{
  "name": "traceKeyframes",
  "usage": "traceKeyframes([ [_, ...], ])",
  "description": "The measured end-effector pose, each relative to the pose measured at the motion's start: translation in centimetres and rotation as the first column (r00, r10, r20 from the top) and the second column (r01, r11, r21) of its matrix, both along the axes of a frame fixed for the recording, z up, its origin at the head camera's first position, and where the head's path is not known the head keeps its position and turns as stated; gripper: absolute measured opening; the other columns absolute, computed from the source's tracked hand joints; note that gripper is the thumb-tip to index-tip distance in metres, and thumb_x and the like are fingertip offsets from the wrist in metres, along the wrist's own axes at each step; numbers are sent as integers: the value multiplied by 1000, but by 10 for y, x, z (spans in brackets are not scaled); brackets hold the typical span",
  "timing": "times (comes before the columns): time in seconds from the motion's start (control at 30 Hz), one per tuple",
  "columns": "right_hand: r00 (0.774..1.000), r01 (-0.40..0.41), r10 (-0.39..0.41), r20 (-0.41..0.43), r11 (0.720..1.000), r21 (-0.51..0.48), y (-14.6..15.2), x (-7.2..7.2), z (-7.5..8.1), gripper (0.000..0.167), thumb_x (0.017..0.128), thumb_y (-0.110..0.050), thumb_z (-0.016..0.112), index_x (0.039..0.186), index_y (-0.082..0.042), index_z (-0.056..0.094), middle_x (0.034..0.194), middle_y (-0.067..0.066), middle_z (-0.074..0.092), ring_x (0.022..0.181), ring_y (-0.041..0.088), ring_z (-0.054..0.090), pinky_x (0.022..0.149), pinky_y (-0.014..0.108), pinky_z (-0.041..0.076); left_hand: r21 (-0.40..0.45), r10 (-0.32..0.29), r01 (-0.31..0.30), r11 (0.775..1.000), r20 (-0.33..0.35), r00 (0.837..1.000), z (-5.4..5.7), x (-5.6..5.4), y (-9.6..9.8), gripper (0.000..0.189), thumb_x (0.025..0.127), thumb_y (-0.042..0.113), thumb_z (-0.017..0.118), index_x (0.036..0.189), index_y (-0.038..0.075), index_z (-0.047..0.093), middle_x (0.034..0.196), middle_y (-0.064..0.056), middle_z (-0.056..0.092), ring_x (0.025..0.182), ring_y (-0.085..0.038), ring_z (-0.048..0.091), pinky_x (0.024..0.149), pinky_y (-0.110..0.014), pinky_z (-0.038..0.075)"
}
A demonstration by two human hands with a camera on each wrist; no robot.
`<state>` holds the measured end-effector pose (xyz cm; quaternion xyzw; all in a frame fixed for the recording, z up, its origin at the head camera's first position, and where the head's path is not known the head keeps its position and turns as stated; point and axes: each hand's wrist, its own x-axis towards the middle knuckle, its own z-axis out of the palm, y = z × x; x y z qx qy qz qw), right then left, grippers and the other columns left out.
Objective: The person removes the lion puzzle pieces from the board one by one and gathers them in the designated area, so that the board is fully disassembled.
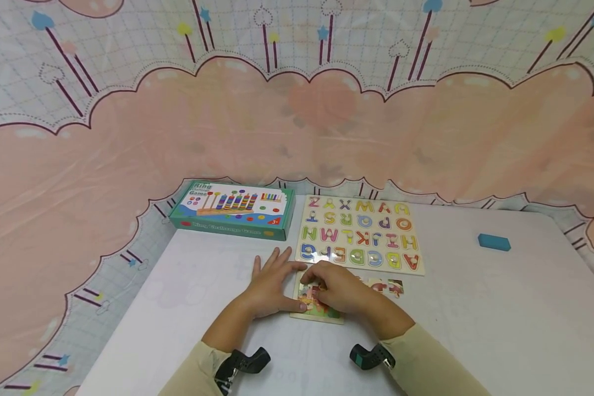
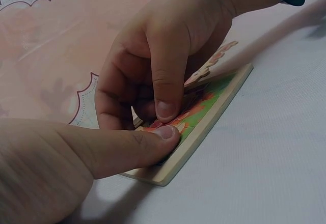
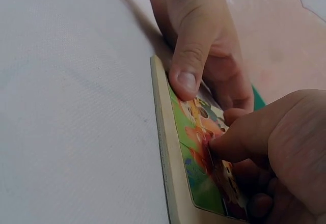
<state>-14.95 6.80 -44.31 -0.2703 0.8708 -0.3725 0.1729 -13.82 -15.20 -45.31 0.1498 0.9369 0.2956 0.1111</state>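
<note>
A small wooden jigsaw puzzle board [image 1: 317, 319] with a colourful cartoon picture lies on the white table beneath both hands. My left hand [image 1: 272, 286] has its fingers spread beside the board's left side, and its thumb [image 2: 158, 135] presses on the picture near the edge. Over the board, my right hand [image 1: 344, 289] bends its fingers and pinches a reddish puzzle piece [image 3: 206, 147] at the picture surface, partly hidden by the thumb. Loose puzzle pieces [image 1: 395, 287] lie to the right of the board, partly covered by the right hand.
Behind the hands lies a wooden alphabet board [image 1: 361, 234] with coloured letters. A green ring game box [image 1: 232, 212] stands at its left, and a blue block [image 1: 494, 242] sits far right on the table [image 1: 475, 308]. A patterned pink cloth [image 1: 227, 132] hangs behind.
</note>
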Motion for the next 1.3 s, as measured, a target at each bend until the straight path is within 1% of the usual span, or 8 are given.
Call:
traceKeyframes([
  [0.17, 1000, -2, 2, 28, 1000, -23, 0, 0, 0, 25, 99, -1, 72, 117, -19, 70, 107, -6, 65, 98, 15, 58, 88, 36, 51, 2, 1, -1, 1000, 0, 1000, -1, 0, -1, 82, 71, 44, 99, 144, 31, 64, 177, -10, 24, 165, -37, 4, 124, -67, -15],
  [0.3, 999, -7, 8, 32, 999, -49, 1, 1, 1, 24, 100, -2, 71, 117, -19, 69, 104, -6, 64, 95, 15, 58, 86, 34, 50, -2, -2, 2, 1000, -1, 1000, -1, 0, -1, 82, 72, 45, 99, 144, 31, 64, 177, -9, 23, 165, -37, 4, 124, -67, -15],
  [0.5, 999, -31, 33, 16, 996, -78, 2, 2, -1, 21, 102, -9, 72, 118, -21, 68, 101, -6, 65, 89, 14, 58, 80, 30, 50, -5, 2, -2, 1000, -1, 1000, -2, 0, -1, 83, 71, 45, 99, 145, 30, 64, 177, -10, 24, 165, -37, 4, 124, -67, -14],
  [0.6, 999, -34, 35, 7, 995, -89, 3, 3, -2, 20, 102, -10, 73, 117, -21, 68, 101, -6, 65, 87, 13, 58, 78, 30, 50, -3, 3, -3, 1000, 3, 1000, -2, 0, -1, 84, 70, 45, 99, 145, 31, 64, 177, -9, 23, 165, -36, 4, 124, -67, -15],
  [0.9, 999, 21, -25, -40, 995, -94, 1, 5, -7, 16, 101, -10, 73, 112, -22, 70, 96, -9, 64, 80, 12, 57, 71, 29, 49, -7, 3, -3, 1000, 6, 1000, -1, 0, 0, 83, 71, 45, 99, 145, 31, 64, 177, -9, 23, 165, -36, 3, 124, -66, -15],
  [1.1, 998, 64, -66, -11, 989, -136, 1, 6, -7, 14, 103, -10, 71, 110, -22, 72, 91, -9, 64, 80, 13, 58, 71, 28, 49, -13, 1, -1, 1000, 9, 1000, 1, -1, 0, 85, 71, 45, 99, 146, 29, 63, 177, -9, 23, 165, -36, 3, 124, -67, -14],
  [1.3, 997, 79, -77, 19, 984, -160, 2, 7, -5, 15, 103, -9, 70, 108, -23, 74, 90, -8, 64, 81, 15, 59, 71, 29, 50, -22, 1, 0, 1000, 13, 1000, 1, -1, 0, 86, 70, 46, 99, 146, 29, 63, 177, -9, 23, 165, -36, 4, 124, -67, -14],
])
